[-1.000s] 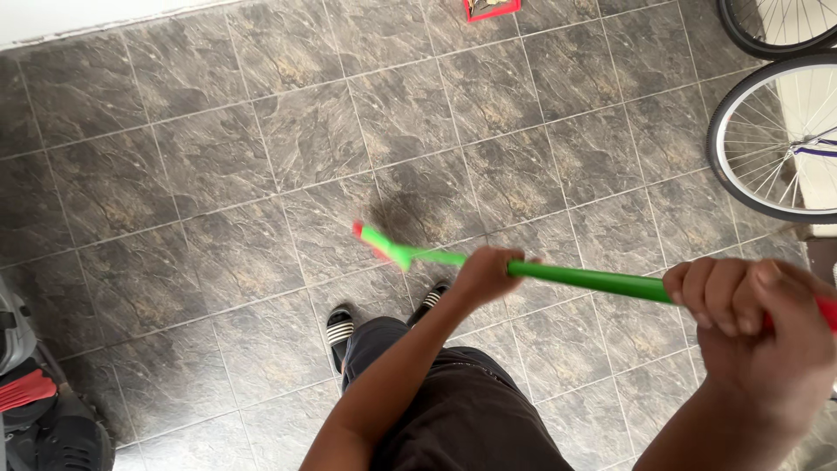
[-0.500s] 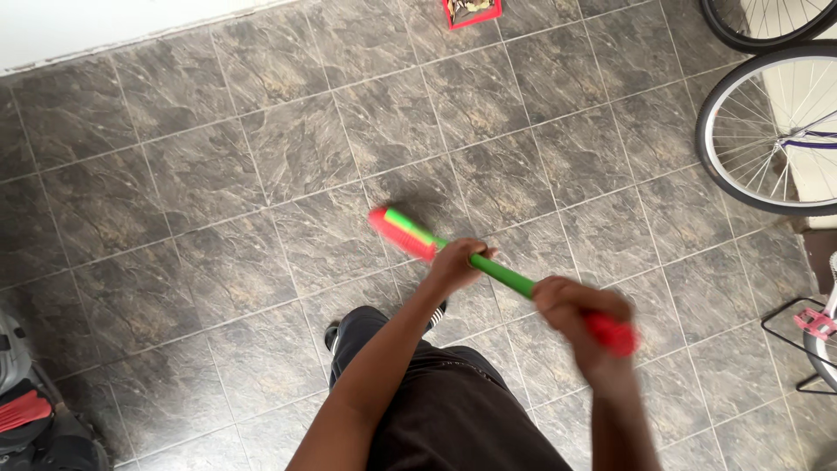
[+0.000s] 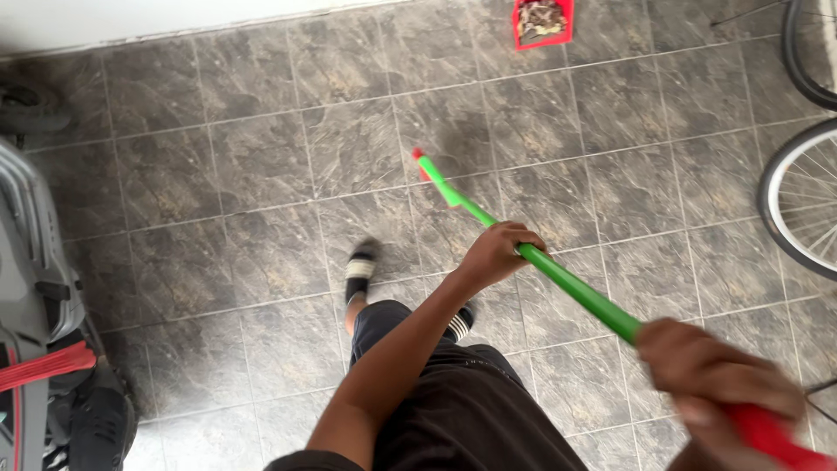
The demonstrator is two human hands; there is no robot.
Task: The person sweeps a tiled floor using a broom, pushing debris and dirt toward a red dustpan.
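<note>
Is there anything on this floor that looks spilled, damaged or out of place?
Nothing looks spilled or broken. The red dustpan by the wall holds a pile of debris. Both hands, left and right, grip the green broom, and the grey tiled floor looks unstained.

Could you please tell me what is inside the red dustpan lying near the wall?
The red dustpan holds a heap of brownish, dry-looking debris. What the pieces are is too small to tell, and the pan's floor beneath the heap is covered.

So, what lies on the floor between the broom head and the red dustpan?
In the head view, only bare grey floor tiles lie between the broom head and the red dustpan.
</note>
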